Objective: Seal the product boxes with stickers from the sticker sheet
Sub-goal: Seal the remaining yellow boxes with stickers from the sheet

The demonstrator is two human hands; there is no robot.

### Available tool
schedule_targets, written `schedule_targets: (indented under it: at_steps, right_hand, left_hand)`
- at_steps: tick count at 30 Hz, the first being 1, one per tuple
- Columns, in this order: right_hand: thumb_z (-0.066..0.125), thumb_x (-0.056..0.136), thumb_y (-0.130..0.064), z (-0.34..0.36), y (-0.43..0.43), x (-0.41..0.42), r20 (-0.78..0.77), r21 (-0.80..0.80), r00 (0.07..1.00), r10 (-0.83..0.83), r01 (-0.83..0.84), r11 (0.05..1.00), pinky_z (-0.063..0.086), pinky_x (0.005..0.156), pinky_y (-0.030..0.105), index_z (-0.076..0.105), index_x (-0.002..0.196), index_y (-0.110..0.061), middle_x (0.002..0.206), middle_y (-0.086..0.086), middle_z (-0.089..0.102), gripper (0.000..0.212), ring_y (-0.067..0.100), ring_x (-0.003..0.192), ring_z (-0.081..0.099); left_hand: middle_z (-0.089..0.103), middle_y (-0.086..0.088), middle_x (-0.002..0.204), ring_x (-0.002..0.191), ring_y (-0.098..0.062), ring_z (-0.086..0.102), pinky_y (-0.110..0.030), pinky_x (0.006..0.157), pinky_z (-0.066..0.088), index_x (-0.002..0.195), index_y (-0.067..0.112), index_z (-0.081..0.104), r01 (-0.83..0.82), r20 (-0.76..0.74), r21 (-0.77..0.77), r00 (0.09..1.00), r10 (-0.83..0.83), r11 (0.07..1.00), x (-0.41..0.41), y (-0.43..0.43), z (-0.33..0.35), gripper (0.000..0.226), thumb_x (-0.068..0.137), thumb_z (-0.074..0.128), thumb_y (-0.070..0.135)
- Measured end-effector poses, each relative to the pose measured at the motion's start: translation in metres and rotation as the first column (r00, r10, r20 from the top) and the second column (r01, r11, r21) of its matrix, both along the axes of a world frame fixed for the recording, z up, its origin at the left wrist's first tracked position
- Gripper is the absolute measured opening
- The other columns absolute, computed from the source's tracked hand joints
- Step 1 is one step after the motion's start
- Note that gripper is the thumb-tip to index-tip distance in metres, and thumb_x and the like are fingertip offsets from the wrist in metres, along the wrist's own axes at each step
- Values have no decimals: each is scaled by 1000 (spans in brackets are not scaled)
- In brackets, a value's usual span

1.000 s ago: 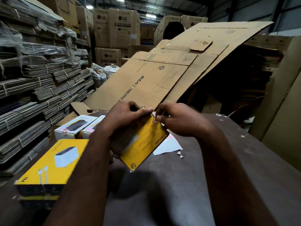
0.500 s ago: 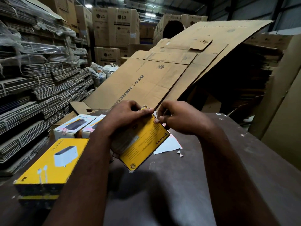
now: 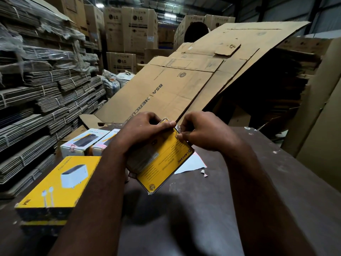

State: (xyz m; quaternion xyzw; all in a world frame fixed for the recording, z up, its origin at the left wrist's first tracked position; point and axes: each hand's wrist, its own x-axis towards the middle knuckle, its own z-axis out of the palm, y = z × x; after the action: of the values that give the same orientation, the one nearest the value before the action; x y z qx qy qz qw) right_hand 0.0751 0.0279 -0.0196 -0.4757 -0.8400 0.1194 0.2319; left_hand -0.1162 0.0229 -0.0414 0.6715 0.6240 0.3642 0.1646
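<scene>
My right hand (image 3: 203,132) pinches the top edge of the yellow box (image 3: 162,167). My left hand (image 3: 145,130) wraps round it, tilting it above the table (image 3: 203,218). It seems light, stiff and glossy, so I hold its edges. The sticker sheet (image 3: 191,162) lies underneath.

**Much of the held box lies under the two grips**

The left grip (image 3: 142,130) covers the upper left of the yellow box (image 3: 162,163) it holds. The right grip (image 3: 204,132) pinches the box's far edge, and whether a sticker lies under its thumb cannot be told. The box's fine print is too small to read. The white sheet (image 3: 190,163) on the worktop (image 3: 203,218) shows only one corner from under the box. The left forearm hides part of the two white boxes (image 3: 83,141) and a corner of the yellow stack (image 3: 60,182), whose lower box shows only its edge. Both forearms run off the bottom edge.
</scene>
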Motion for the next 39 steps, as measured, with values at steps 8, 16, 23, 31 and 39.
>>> schedule_targets:
  at_steps: [8, 16, 23, 31, 39]
  right_hand:
    - [75, 86, -29, 1, 0, -2, 17, 14, 1000, -17, 17, 1000, 60, 77, 44, 69, 88, -19, 88, 0, 70, 12, 15, 83, 68]
    - [79, 83, -29, 2, 0, 0, -8, 0, 1000, -22, 22, 1000, 60, 78, 45, 69, 84, -19, 85, -1, 71, 14, 15, 81, 69]
    - [80, 81, -29, 4, -2, 0, -34, -12, 999, -25, 25, 1000, 60, 77, 44, 69, 81, -22, 84, -1, 73, 13, 14, 79, 71]
    - [84, 78, -25, 9, -5, 4, -111, -65, 994, -16, 9, 998, 62, 73, 37, 69, 77, -21, 77, -2, 74, 16, 8, 63, 72]
    - [87, 73, -15, 10, -2, 8, -204, -183, 979, -26, -12, 983, 62, 74, 47, 69, 84, -17, 78, 5, 75, 21, 16, 66, 75]
  left_hand:
    - [72, 2, 95, 89, -12, 67, -36, 83, 53, 95, 19, 71, 2, 24, -2, 1000, -2, 1000, 0, -1, 1, 50, 76, 67, 65]
    - [73, 4, 95, 92, -13, 68, -38, 86, 53, 95, 22, 70, 70, 36, -14, 997, -69, 997, 0, -5, 4, 69, 59, 69, 80]
    - [74, 2, 95, 93, -14, 70, -46, 92, 55, 98, 22, 69, 163, 110, 10, 981, -163, 987, -4, -7, 3, 68, 55, 69, 75]
    - [72, 4, 95, 91, -10, 68, -31, 82, 53, 99, 21, 68, 222, 120, 34, 967, -224, 975, -4, -9, 6, 58, 65, 71, 68]
    - [73, 5, 96, 93, -10, 69, -37, 85, 55, 100, 23, 69, 265, 154, 16, 952, -264, 964, -4, -13, 8, 67, 55, 69, 73]
